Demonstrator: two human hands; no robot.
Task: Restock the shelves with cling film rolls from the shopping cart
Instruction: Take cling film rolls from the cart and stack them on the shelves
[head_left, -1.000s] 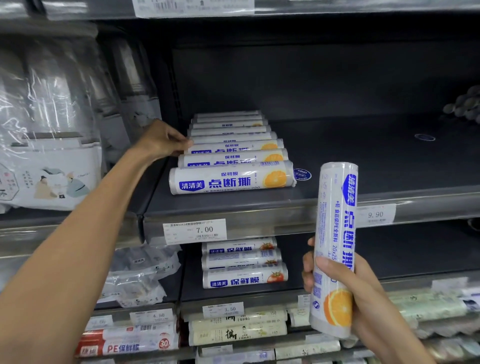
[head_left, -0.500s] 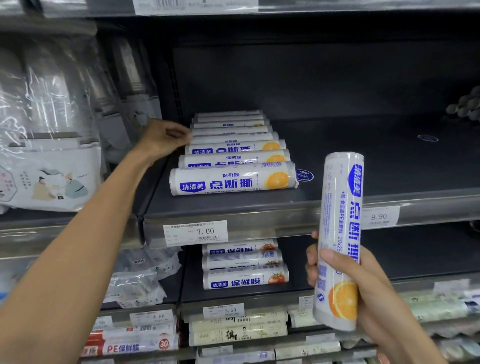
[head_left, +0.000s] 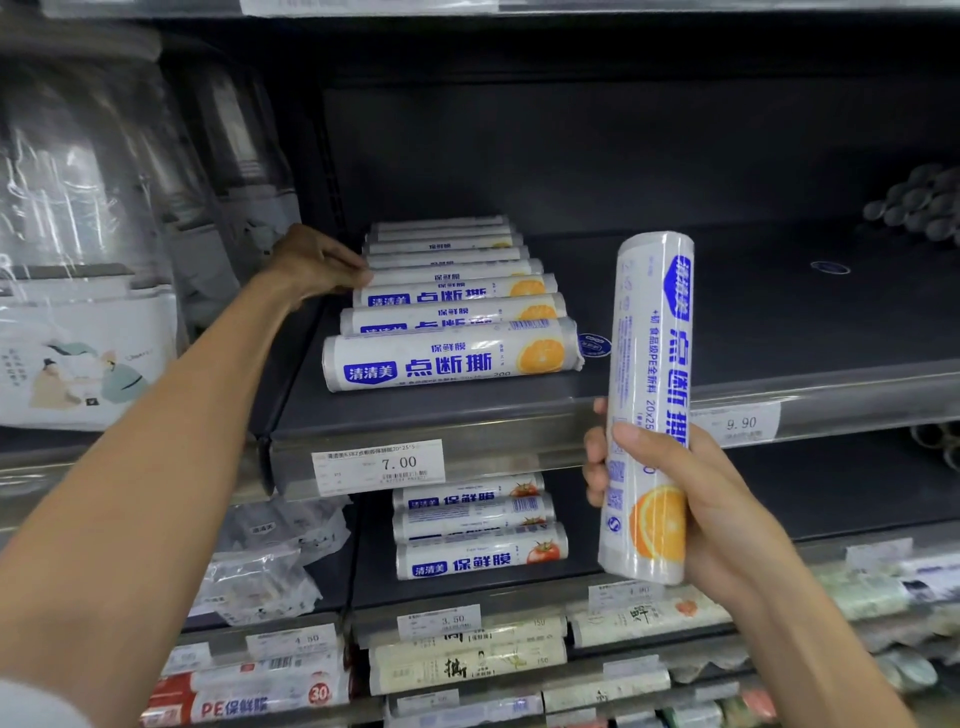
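Since a moment ago the right hand (head_left: 691, 499) has raised its cling film roll (head_left: 649, 364), now upright before the shelf (head_left: 753, 322), fingers wrapped round its lower half. The left hand (head_left: 317, 262) still touches, with loosely bent fingertips, the left ends of the shelved rolls (head_left: 457, 312).

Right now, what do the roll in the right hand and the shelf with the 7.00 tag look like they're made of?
Cling film roll, gripped by the right hand: a glossy clear plastic wrapper over white print, going by the sheen and wrinkles; the core is hidden.
Shelf: dark and matte, probably painted metal. Its front rail looks like grey, semi-glossy metal or plastic.
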